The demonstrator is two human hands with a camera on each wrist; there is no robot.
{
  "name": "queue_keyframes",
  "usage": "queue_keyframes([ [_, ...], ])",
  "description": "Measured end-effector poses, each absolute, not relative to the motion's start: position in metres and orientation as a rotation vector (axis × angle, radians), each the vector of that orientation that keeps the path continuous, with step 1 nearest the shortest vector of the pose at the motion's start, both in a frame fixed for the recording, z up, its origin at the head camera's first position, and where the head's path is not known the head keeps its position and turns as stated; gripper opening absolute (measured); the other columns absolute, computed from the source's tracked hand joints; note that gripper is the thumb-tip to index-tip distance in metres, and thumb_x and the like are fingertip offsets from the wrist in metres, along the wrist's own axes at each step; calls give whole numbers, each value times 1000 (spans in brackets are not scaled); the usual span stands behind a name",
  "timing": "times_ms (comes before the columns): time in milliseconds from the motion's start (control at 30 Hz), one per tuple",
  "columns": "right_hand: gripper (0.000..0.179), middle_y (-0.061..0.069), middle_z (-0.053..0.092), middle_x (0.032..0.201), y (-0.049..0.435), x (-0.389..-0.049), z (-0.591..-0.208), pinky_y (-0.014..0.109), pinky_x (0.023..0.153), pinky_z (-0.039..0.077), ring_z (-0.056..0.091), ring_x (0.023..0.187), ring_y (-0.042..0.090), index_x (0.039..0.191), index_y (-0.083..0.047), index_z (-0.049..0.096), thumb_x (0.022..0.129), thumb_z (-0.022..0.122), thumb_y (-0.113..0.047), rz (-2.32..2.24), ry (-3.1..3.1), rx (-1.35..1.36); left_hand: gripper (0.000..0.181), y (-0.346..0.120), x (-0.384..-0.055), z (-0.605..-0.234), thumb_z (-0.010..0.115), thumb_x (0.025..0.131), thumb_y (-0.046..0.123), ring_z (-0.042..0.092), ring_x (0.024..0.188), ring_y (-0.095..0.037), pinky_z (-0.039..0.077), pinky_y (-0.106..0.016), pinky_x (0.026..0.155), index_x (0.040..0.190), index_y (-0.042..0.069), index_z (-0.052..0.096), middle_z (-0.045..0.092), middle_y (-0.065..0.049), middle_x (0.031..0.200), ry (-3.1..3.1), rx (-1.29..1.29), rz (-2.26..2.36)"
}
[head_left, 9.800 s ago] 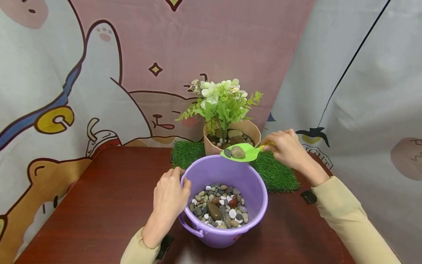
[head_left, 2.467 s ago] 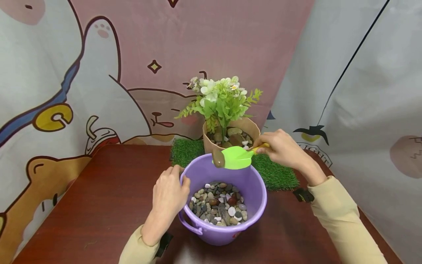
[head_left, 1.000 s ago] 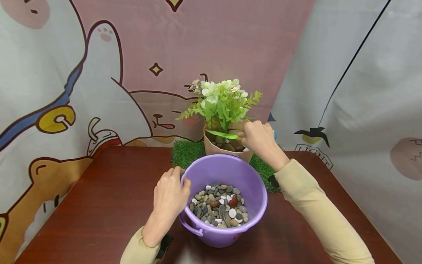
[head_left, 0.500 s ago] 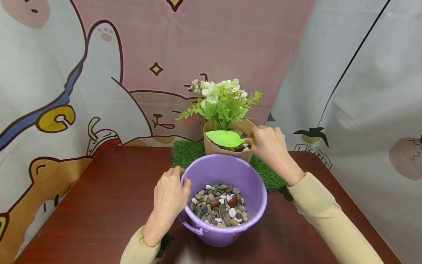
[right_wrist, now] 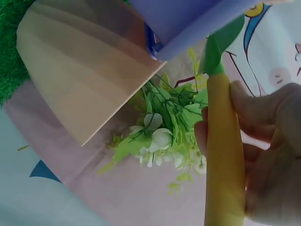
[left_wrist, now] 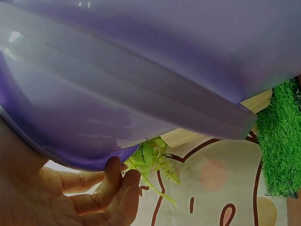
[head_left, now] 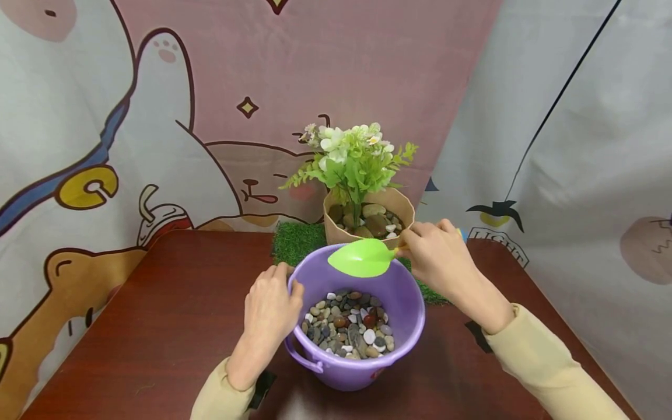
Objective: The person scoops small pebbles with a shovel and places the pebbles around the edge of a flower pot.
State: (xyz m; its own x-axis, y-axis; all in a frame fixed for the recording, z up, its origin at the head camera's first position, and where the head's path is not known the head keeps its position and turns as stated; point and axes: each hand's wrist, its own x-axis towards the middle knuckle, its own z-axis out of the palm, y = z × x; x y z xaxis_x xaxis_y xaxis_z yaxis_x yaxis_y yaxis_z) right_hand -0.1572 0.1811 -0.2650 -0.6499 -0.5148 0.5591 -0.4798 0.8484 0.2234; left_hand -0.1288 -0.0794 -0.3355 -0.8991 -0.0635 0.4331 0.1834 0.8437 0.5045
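My right hand point(head_left: 438, 254) grips the yellow handle point(right_wrist: 225, 150) of a small garden trowel. Its bright green leaf-shaped blade point(head_left: 362, 258) hangs over the far rim of a purple bucket point(head_left: 343, 373), with no stone on it. Several mixed pebbles point(head_left: 346, 329) cover the bucket's bottom. At the bucket's left rim, my left hand point(head_left: 270, 309) holds on, the thumb at the rim's edge. Behind the bucket stands a tan pot point(head_left: 404, 207) with larger stones point(head_left: 375, 224) around a plant with white flowers point(head_left: 352, 154). In the right wrist view, the trowel's handle lies between thumb and fingers.
The pot stands on a green turf mat point(head_left: 299, 242), partly hidden behind the bucket and right hand. Beneath lies a dark reddish-brown table point(head_left: 173, 309). A printed cartoon cloth point(head_left: 409, 64) hangs close behind. The bucket's handle point(head_left: 304, 359) hangs down at its front left.
The trowel carried a large brown stone over the bucket, then tilted inside the pot. Now it is back above the bucket, its blade bare. My left hand has stayed on the rim.
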Motion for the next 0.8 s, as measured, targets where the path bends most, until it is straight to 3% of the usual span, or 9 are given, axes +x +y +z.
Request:
queue_keyframes([
  [300,20,6,61,73,171,-157,-287,34,64,36,58,69,21,66,-10,56,62,75,-5,-429,-2218,988,22,-79,-129,-336,59,81,15,64,82,-33,50,-49,65,98,3,66,66,-12,86,-2569,-90,-769],
  [533,23,4,51,62,158,-156,-301,33,65,35,46,59,21,59,-10,51,62,73,-2,-580,-2187,1048,22,-79,-128,-336,59,81,15,64,83,-33,50,-49,66,98,3,66,67,-11,87,-2566,-86,-768],
  [800,19,3,53,62,149,-157,-310,32,65,34,49,61,21,60,-10,55,64,72,-3,-594,-2209,1091,21,-79,-129,-336,59,81,15,64,83,-33,50,-49,66,98,3,66,67,-11,87,-2570,-85,-772],
])
